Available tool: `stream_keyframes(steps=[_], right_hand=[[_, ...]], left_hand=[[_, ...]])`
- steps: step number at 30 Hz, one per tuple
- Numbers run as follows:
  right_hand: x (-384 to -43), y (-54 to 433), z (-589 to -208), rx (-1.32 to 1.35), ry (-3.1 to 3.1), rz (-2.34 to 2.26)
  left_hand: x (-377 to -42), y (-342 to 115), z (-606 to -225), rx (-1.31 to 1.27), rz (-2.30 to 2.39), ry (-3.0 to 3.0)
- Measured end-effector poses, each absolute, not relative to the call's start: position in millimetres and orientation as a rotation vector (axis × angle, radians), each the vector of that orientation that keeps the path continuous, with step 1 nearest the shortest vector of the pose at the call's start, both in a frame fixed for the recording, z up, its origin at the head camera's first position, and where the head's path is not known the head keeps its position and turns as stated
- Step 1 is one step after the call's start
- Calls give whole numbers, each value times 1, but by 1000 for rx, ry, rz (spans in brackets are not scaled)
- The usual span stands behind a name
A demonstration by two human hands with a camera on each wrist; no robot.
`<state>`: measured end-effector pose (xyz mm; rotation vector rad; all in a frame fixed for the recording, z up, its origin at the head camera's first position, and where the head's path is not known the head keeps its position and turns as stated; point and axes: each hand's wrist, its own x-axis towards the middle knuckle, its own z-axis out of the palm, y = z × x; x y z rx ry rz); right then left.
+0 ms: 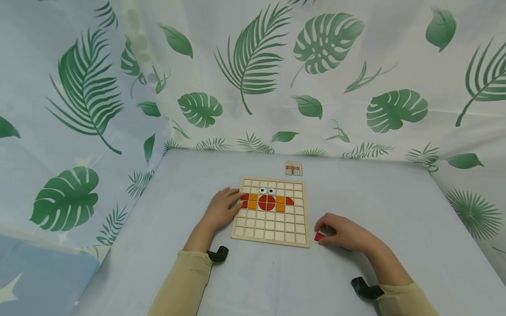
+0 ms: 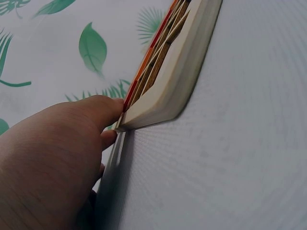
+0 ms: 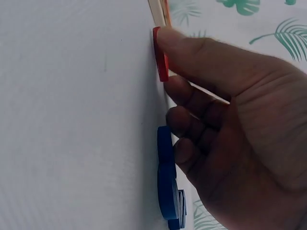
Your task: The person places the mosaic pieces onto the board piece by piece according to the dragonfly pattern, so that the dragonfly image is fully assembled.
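Note:
A wooden grid board (image 1: 272,234) lies on the table, bearing red, orange and eye-printed tiles. Two red quarter-circles and their mates form a red disc (image 1: 266,202) under the eye tiles (image 1: 267,191). My left hand (image 1: 223,208) rests at the board's left edge, fingertips on the red tiles (image 1: 244,204) there. To the right of the board, my right hand (image 1: 348,232) pinches a small red tile (image 3: 159,55) between thumb and finger, close over the tabletop. Blue pieces (image 3: 167,191) lie beneath that hand's other fingers, mostly hidden from the head view.
Behind the board lies a small pattern card (image 1: 294,168) with a gridded picture. A pale cloth covers the table (image 1: 272,281). Leaf-printed curtains (image 1: 272,118) stand at the back and sides. Each wrist wears a black camera mount (image 1: 218,254).

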<state>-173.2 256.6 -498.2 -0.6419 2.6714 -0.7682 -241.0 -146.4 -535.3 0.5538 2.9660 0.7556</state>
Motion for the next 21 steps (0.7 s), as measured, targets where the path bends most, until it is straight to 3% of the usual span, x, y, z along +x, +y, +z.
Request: stream_keyframes(steps=[21], right_hand=[[-171,259,-500,-646,2699,-808]], left_hand=[[-239,-145,-532,567,766,2972]])
